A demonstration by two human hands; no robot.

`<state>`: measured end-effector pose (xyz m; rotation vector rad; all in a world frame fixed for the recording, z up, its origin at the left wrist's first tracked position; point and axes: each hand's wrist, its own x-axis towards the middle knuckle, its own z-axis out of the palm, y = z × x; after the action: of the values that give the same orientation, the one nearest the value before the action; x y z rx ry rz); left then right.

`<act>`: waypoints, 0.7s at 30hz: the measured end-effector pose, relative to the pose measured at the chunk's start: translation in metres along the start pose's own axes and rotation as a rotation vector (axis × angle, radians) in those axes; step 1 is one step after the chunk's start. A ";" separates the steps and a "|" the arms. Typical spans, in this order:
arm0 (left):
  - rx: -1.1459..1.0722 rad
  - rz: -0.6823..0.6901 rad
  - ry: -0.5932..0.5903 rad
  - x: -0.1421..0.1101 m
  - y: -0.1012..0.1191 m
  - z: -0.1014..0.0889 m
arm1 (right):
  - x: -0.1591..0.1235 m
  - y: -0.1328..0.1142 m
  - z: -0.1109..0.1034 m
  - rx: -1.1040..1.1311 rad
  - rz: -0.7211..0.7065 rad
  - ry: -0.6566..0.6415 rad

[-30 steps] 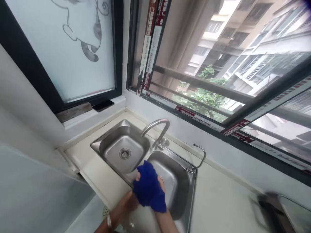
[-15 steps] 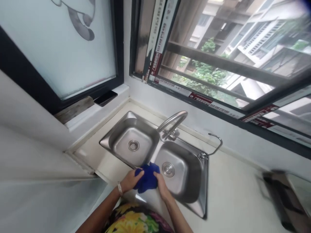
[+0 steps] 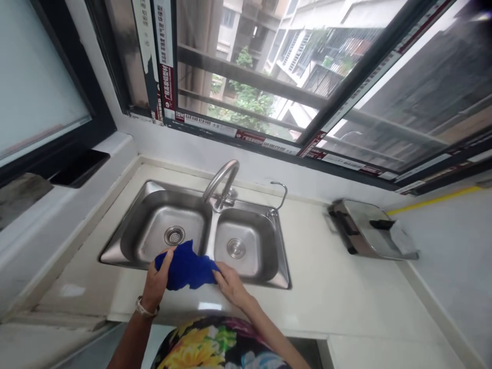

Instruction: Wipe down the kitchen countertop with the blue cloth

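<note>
A blue cloth [image 3: 188, 267] is stretched between my two hands at the front rim of a steel double sink [image 3: 210, 243]. My left hand [image 3: 157, 279] pinches the cloth's left end, thumb on top; a bracelet sits at that wrist. The cloth's right end is gripped by my right hand [image 3: 229, 283], its fingers partly hidden. Behind the cloth, the left basin's drain [image 3: 175, 236] shows, and the right basin's drain [image 3: 236, 248] lies beyond my right hand. A curved metal faucet [image 3: 222, 184] rises between the basins at the back.
A thin bent metal spout [image 3: 283, 197] stands at the sink's back right corner. Farther right, a metal boxy appliance [image 3: 367, 230] sits on the pale counter [image 3: 338, 297]. A dark flat object [image 3: 81, 168] rests on the left ledge. Windows [image 3: 246, 92] run along the back.
The blue cloth, bunched between my hands before, is now spread wider, with the hands farther apart. My view has turned right, bringing the appliance fully into sight.
</note>
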<state>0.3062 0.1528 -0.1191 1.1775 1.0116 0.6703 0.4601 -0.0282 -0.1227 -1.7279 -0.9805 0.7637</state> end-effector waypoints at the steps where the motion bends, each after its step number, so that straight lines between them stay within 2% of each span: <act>1: -0.100 -0.075 0.014 -0.002 -0.001 0.002 | 0.000 0.000 0.000 -0.006 -0.022 -0.002; 4: -0.341 -0.262 0.013 -0.015 0.002 0.011 | -0.003 0.003 0.002 0.020 -0.054 0.024; 6: -0.421 -0.314 -0.006 -0.026 0.008 0.015 | -0.006 0.008 0.003 0.087 -0.025 0.051; 8: -0.470 -0.329 -0.014 -0.037 0.013 0.018 | -0.010 0.013 0.002 0.229 0.072 0.067; 11: -0.477 -0.314 -0.022 -0.048 0.018 0.019 | -0.018 0.020 -0.002 0.539 0.301 0.106; 14: -0.381 -0.250 -0.082 -0.057 0.020 0.027 | -0.025 0.023 -0.005 0.910 0.486 0.122; 17: -0.116 -0.092 -0.206 -0.071 0.019 0.051 | -0.031 0.022 0.005 1.127 0.535 0.014; 19: 0.109 0.061 -0.387 -0.086 0.016 0.074 | -0.035 0.022 0.016 1.028 0.441 0.064; 21: 0.331 0.214 -0.631 -0.103 0.013 0.095 | -0.040 0.026 0.026 0.844 0.303 0.264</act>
<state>0.3497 0.0279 -0.0718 1.6671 0.4692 0.2570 0.4264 -0.0568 -0.1532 -1.1795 -0.1471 0.9355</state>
